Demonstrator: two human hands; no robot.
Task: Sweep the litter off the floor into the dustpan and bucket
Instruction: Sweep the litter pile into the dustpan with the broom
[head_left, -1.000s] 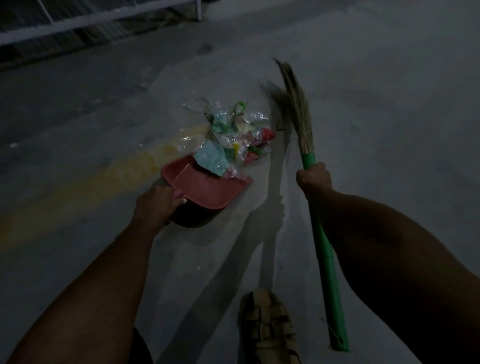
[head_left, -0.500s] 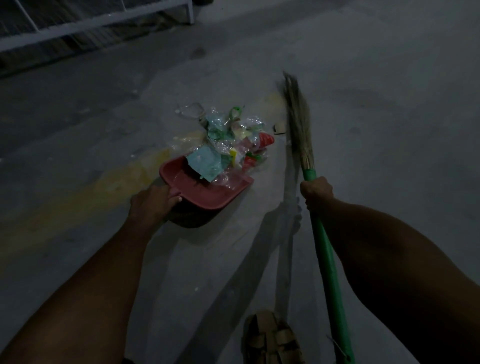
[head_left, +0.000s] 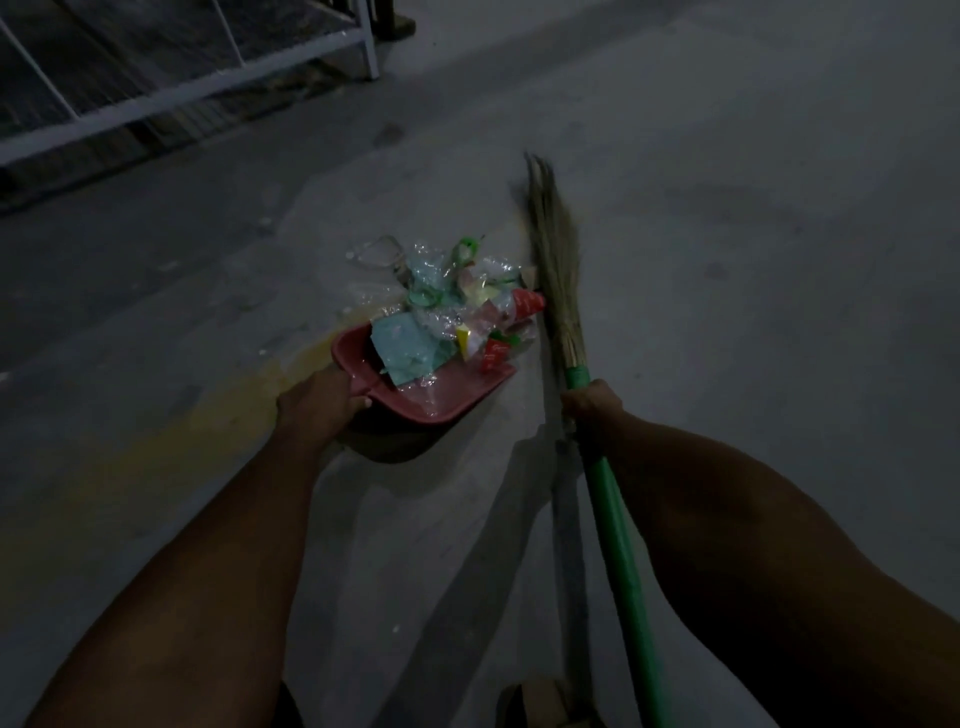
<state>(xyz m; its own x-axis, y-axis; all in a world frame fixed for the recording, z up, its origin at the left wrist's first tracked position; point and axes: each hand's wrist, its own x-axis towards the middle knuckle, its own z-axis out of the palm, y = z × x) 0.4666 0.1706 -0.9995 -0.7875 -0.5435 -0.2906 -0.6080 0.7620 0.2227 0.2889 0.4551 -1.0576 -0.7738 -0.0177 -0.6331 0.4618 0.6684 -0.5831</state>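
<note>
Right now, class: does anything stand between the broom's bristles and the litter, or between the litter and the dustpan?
Nothing visible does. The bristles lie right beside the litter, which already spills over the dustpan mouth.

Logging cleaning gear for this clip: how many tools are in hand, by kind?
Grass broom with green handle: 1, in the right hand
Red plastic dustpan: 1, in the left hand
Total: 2

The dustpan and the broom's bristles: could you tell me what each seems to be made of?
The dustpan looks like moulded red plastic, smooth with a faint sheen. The bristles look like dried grass or straw: thin tan stalks, matte, bundled into a glossy green handle.
</note>
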